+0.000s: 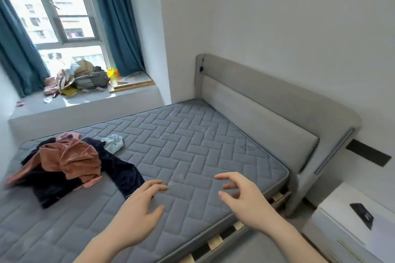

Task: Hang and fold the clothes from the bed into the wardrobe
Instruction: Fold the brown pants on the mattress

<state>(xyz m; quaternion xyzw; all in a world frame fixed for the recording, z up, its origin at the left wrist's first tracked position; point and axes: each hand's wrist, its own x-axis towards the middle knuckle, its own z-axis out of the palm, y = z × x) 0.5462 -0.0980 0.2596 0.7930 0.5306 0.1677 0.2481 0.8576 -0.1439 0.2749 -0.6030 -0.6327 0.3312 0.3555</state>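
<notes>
- Mostly bare, the bed [192,145] fills the view: a grey quilted mattress with a padded headboard [267,102] along the right wall, and the wardrobe nowhere in sight (it is probably behind or beside the person).
- Next in size, the window ledge [85,100] beyond the bed's far side carries a jumble of bags and oddments that look separate from the task.
- On the left part of the mattress lies the pile of clothes [64,166]: a rust-brown garment [70,158] crumpled on top of a dark navy one [121,171], a bit of pink showing behind, and a small pale blue piece [113,143] just beside them.
- Both hands hover above the bare mattress, near the pile but not touching it; the left hand [141,205] has its fingers spread and empty, the right hand [241,194] is loosely curled with fingers apart, also holding nothing.
- Judging by this, the step in hand is reaching for a garment; none is lifted yet.
- The next move calls for swinging left to the pile and pinching one piece free, likely the top brown one, without dragging the rest.
</notes>
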